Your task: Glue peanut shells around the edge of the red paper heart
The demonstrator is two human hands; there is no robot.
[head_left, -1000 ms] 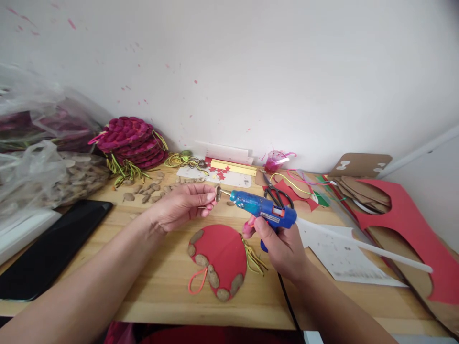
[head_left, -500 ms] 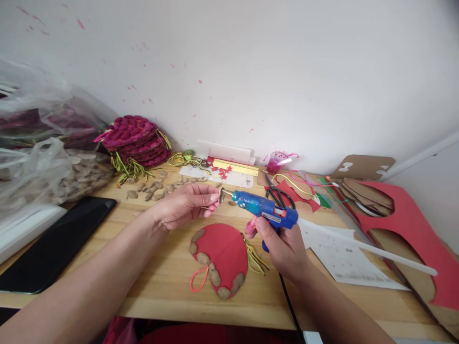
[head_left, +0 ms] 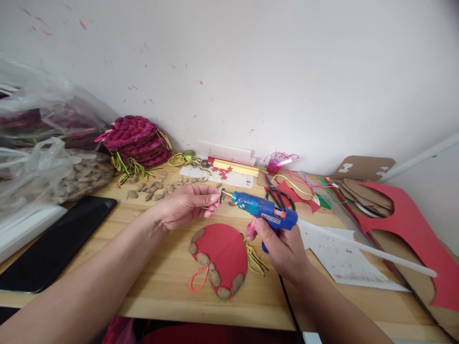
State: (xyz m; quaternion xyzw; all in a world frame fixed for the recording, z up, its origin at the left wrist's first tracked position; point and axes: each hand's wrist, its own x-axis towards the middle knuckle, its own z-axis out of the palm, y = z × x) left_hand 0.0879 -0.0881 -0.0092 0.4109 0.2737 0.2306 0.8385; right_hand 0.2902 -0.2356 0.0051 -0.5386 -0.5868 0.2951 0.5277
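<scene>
A pink-stained cup (head_left: 276,165) stands by the wall (head_left: 287,71), behind scissors (head_left: 274,188).

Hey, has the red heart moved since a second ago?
No: against the yellow strip, the red heart has kept its place; the whole view shifted slightly.

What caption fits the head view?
Left hand holds a peanut shell at the tip of the glue gun in the right hand, a red cutout nearby.

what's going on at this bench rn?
A person's left hand pinches a small peanut shell at the nozzle of a blue glue gun, held in the right hand. Below them, a red cutout lies on the table, with more shells along part of its edge; its far edge is bare.
</scene>
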